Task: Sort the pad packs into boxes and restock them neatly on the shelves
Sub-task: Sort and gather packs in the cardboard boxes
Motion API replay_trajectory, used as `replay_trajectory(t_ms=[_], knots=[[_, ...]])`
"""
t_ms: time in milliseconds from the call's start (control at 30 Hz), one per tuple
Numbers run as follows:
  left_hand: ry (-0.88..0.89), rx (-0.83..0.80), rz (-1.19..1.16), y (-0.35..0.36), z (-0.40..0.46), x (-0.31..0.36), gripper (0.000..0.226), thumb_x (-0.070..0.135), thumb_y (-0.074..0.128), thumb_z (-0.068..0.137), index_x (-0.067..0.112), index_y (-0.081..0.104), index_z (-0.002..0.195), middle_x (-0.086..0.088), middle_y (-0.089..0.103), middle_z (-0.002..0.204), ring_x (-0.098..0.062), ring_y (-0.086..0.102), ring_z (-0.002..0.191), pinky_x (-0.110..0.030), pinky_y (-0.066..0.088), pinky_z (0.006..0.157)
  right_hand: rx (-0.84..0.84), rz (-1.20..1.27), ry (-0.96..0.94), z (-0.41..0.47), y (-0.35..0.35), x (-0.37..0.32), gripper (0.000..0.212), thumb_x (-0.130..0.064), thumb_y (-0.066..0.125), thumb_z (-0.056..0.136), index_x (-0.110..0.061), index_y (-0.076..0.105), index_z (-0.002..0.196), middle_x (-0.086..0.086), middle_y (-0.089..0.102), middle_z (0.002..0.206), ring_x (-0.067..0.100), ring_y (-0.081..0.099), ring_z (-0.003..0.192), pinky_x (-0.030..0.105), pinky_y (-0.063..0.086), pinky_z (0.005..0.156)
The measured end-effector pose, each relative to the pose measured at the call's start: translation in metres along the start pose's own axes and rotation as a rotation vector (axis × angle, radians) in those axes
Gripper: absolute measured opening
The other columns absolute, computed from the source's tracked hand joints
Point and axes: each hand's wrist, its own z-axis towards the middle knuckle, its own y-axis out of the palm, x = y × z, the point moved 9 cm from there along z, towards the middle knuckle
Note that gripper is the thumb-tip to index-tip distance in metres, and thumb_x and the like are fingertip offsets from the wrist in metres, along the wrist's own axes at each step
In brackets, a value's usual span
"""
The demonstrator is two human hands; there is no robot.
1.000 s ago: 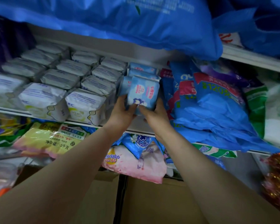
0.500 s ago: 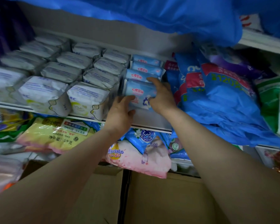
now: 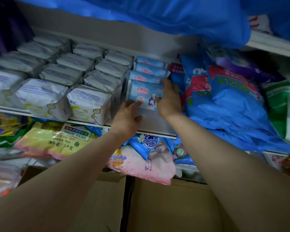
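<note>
— Where's the pack she's working on?

— The front blue pad pack [image 3: 145,94] stands at the head of a row of blue packs [image 3: 149,69] on the middle shelf [image 3: 151,124]. It sits between both hands. The right hand [image 3: 168,99] lies flat along its right side, fingers reaching up past the top corner, thumb at the lower front. The left hand [image 3: 127,116] is below and left of it, fingers nearly straight, tips touching the bottom front edge.

— So is she gripping it?

— Not closed round it. Both hands look fairly flat, pressing rather than clutching.

— Any room around it?

— Tight on the left: the white packs [image 3: 89,102] stand just beside it in rows. On the right, big blue bags [image 3: 228,101] slump against the row, with her right hand wedged between. In front there's a bare strip of shelf out to the lip. Below, a pink bag [image 3: 146,166] and a yellow bag [image 3: 57,141] poke out over cardboard boxes [image 3: 166,206].
</note>
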Motion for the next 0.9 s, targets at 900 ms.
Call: replay_trajectory(t_ms=[900], knots=[[-0.193,0.339,0.068,-0.228,-0.199,-0.01,0.026,0.014,0.067,0.089,0.016,0.065,0.115,0.005,0.064,0.1,-0.009,0.061,0.083,-0.021,0.046,0.074,-0.388,-0.064,-0.449,-0.189,0.004,-0.199,0.042,-0.007,0.061,0.089,-0.018,0.054,0.129,0.01,0.055,0.125,0.029,0.058,0.11,0.037,0.047,0.092]])
